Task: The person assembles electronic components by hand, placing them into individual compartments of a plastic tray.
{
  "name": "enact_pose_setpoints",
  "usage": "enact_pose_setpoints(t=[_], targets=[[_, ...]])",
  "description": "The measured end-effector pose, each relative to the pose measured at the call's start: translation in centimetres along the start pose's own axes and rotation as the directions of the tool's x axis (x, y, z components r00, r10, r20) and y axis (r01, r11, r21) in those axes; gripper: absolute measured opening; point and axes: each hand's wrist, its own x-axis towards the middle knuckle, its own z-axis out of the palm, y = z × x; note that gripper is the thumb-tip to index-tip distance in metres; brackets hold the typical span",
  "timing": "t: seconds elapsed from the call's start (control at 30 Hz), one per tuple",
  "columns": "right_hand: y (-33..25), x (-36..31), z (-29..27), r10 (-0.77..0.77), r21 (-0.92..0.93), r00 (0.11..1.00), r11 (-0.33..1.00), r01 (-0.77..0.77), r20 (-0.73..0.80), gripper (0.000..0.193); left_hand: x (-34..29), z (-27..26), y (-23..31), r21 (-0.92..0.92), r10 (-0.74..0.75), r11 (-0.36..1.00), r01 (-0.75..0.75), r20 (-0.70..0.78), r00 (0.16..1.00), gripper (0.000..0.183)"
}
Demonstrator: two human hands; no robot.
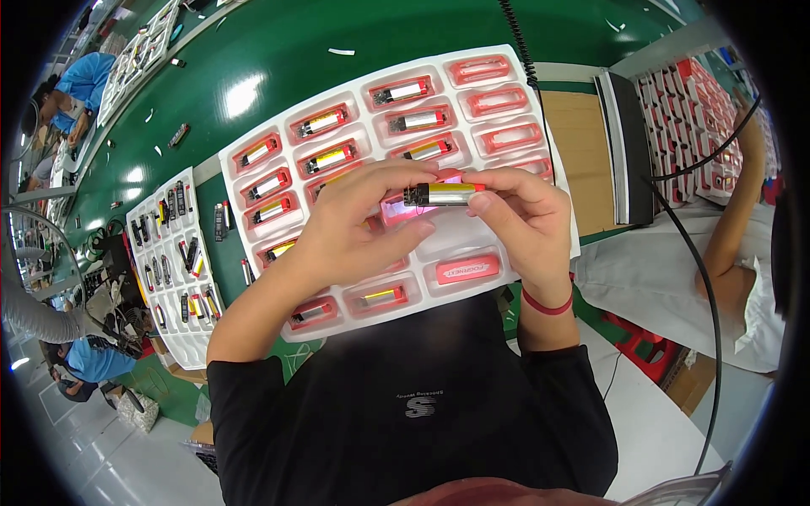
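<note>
In the head view we hold a small silver cylindrical cell (440,195) between both hands, above the middle of the white moulded tray (494,99) on the green worktop (278,46). Our left hand (359,223) pinches its dark end with closed fingers; our right hand (527,219) grips the red-and-yellow end likewise. Most red pockets on the left of the tray carry cells; several at the upper right look empty, so we judge the tray partly filled. A second tray (173,278) lies further left.
</note>
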Motion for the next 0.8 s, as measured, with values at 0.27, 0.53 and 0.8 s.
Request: enact_pose_setpoints(t=[0.27, 0.53, 0.8], targets=[[0.1, -0.3, -0.2, 0.016, 0.012, 0.999, 1.0, -0.015, -0.033, 0.021, -0.2, -0.1, 0.1, 0.145, 0.043, 0.988, -0.045, 0.02, 0.999, 0.038], [0.6, -0.2, -0.8, 0.017, -0.046, 0.998, 0.999, -0.014, 0.065, 0.021, -0.3, -0.8, 0.4, 0.012, -0.095, 0.995, 0.094, 0.079, 0.992, 0.036], [1.2, -0.3, -1.0, -0.071, -0.031, 0.99, 0.997, 0.075, 0.12, 0.025, -1.2, -0.2, -0.6, -0.218, -0.141, 0.962, 0.161, 0.105, 0.984, 0.041]])
